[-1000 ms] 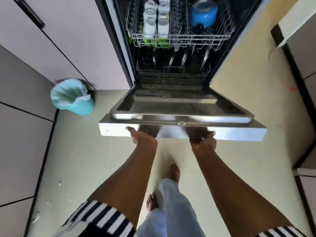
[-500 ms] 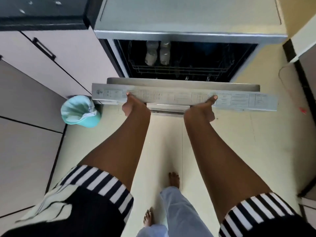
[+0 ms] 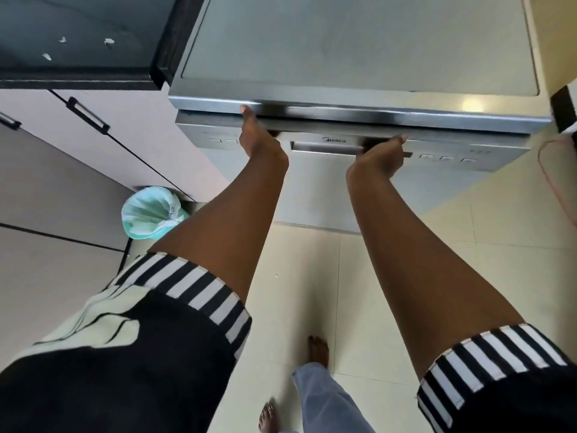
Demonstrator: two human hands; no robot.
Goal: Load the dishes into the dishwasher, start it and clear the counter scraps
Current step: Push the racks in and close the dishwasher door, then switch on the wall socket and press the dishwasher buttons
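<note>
The silver dishwasher [image 3: 359, 42] stands in the middle, with its door [image 3: 315, 189] swung up against the body. My left hand [image 3: 260, 142] holds the door's upper left part, its thumb reaching the top edge. My right hand [image 3: 379, 157] grips at the recessed handle [image 3: 324, 146] under the brand name, thumb pointing right. The fingers of both hands are mostly hidden. The racks and dishes are out of sight. Three small white scraps [image 3: 109, 42] lie on the dark counter [image 3: 78, 67] at upper left.
A teal bin [image 3: 153, 214] with a pale bag liner sits on the floor left of the dishwasher. Beige cabinets with black handles [image 3: 87, 115] run along the left. My bare feet [image 3: 318, 351] stand on cream tiles. A thin red cord [image 3: 554, 189] trails at right.
Both hands have lifted the door from flat open to upright against the dishwasher. The racks and dishes have gone out of sight, and the view now takes in the counter.
</note>
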